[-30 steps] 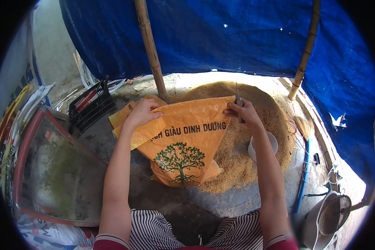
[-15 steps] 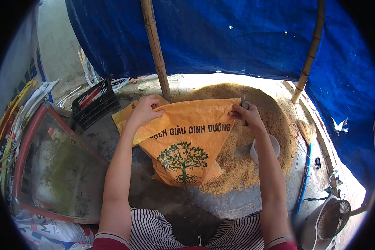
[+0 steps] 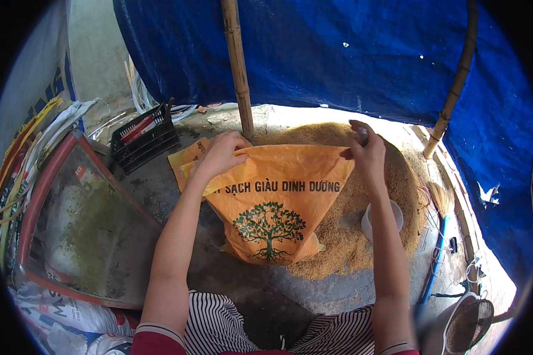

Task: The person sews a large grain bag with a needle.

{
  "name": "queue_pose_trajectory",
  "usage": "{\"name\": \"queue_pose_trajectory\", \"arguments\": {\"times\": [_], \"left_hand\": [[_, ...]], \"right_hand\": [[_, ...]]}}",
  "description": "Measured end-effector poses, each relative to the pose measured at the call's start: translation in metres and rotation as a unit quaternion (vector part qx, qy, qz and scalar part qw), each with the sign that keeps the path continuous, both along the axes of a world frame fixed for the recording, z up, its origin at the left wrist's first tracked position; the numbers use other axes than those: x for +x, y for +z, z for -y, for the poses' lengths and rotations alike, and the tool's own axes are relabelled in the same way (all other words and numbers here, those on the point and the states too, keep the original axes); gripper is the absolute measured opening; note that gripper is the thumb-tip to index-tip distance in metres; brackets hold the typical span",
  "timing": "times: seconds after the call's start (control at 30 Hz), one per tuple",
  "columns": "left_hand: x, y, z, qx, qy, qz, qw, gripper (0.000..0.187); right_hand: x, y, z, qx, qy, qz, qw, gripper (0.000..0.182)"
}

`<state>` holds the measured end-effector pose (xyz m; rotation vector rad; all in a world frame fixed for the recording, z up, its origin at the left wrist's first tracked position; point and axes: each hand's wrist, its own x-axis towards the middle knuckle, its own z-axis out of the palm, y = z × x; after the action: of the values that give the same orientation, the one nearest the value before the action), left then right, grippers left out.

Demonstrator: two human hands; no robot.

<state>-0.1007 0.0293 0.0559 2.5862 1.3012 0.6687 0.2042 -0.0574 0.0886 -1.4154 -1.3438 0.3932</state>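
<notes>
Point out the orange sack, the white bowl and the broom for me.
Orange sack [image 3: 269, 226]: head view, on its printed front.
White bowl [image 3: 367, 223]: head view, on its visible side wall.
Broom [image 3: 442, 200]: head view, on its bristles.

On the grey floor [image 3: 213, 272], a pile of grain [image 3: 349, 254] below and beyond the right fingers [image 3: 347, 154], a blue-handled broom [image 3: 441, 199] farther right, and a black crate [image 3: 154, 149] well left of the left fingers [image 3: 240, 158].

You're in a rough covered storage or work area, with blue tarpaulin [image 3: 314, 53] on bamboo poles [image 3: 238, 65], a concrete floor [image 3: 189, 201] and heaped grain [image 3: 337, 248].
</notes>
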Motion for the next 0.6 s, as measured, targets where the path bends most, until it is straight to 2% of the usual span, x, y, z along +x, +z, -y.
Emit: {"name": "queue_pose_trajectory", "arguments": {"times": [0.1,0.17,0.3,0.37,0.43,0.6], "left_hand": [[0.007,0.002,0.005,0.03,-0.032,-0.002,0.999,0.021],[0.012,0.0,0.009,0.04,-0.041,0.009,0.998,0.019],[0.012,0.006,0.021,0.08,-0.093,0.015,0.992,0.016],[0.003,0.008,0.023,0.056,-0.08,-0.01,0.995,0.021],[-0.007,0.005,0.021,0.011,-0.058,-0.003,0.998,0.028],[-0.053,0.001,0.017,-0.012,-0.028,-0.016,0.999,0.037]], "right_hand": [[-0.059,-0.002,0.0,0.032,0.131,0.038,0.99,0.027],[-0.085,-0.035,-0.02,0.053,0.205,0.038,0.976,0.031],[-0.11,-0.056,-0.036,0.027,0.228,0.06,0.972,0.026],[-0.115,-0.056,-0.039,-0.02,0.207,0.097,0.973,0.016],[-0.12,-0.056,-0.041,-0.024,0.205,0.086,0.975,0.013],[-0.12,-0.054,-0.047,-0.061,0.195,0.074,0.976,0.01]]}}
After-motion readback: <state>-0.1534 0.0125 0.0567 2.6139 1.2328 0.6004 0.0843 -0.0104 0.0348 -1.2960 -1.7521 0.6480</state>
